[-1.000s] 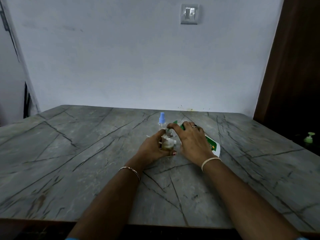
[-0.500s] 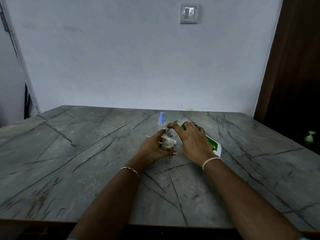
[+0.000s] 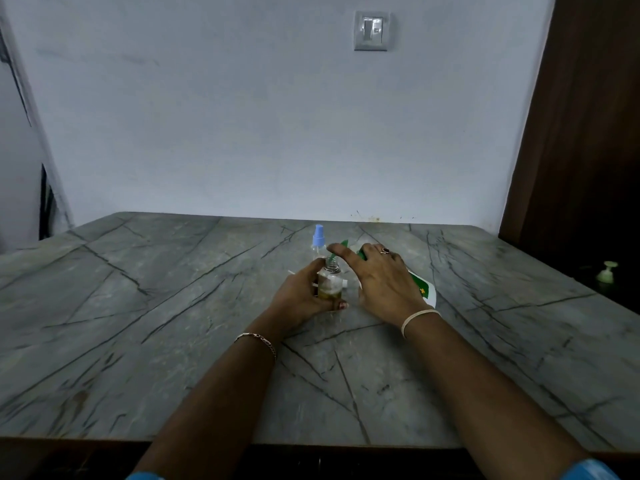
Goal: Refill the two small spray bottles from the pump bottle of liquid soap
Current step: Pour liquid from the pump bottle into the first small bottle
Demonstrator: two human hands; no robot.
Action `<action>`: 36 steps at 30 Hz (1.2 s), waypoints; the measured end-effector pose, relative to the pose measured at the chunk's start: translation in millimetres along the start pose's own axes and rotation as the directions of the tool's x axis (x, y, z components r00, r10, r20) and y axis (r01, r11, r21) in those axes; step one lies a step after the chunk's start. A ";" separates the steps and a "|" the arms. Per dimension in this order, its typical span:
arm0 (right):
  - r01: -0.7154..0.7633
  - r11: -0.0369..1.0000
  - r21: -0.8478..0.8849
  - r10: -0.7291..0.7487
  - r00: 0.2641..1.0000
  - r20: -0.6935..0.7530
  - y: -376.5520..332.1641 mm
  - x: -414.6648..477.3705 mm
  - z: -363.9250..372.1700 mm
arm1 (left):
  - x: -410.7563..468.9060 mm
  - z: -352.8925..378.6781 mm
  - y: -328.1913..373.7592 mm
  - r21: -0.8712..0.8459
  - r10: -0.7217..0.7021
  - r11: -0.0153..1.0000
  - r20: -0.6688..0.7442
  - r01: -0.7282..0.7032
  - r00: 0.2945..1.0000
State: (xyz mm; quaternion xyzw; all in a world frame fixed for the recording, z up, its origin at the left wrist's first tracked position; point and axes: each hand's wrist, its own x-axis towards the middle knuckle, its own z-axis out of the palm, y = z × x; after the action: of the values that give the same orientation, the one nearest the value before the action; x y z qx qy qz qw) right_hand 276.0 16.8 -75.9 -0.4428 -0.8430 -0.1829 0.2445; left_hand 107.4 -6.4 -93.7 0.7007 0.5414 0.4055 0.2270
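L hand (image 3: 301,296) grips uncapped small bottle (image 3: 329,282), upright at table (image 3: 173,306) centre. R hand (image 3: 384,282) lies over green-white soap bottle (image 3: 424,289) just right, fingers spread; grip can't tell. Blue-capped spray bottle (image 3: 318,237) stands just behind.

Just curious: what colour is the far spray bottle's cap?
Its cap is light blue; head view.

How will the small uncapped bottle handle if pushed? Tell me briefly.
The small bottle is narrow and upright, so it would likely tip without the left hand gripping it. Part-filled, probably light. Its open neck could spill.
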 end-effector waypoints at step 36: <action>-0.038 0.999 0.004 0.038 0.998 -0.049 -4.6 3.2 4.5 | -0.2 -1.9 -1.2 0.046 -0.005 0.999 0.003 0.005 1.000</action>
State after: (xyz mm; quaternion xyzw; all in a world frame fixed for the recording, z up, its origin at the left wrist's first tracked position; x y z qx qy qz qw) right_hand 269.4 18.7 -78.1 -0.4538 -0.8285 -0.1877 0.2692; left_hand 105.1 -6.5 -93.6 0.7048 0.5521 0.3913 0.2128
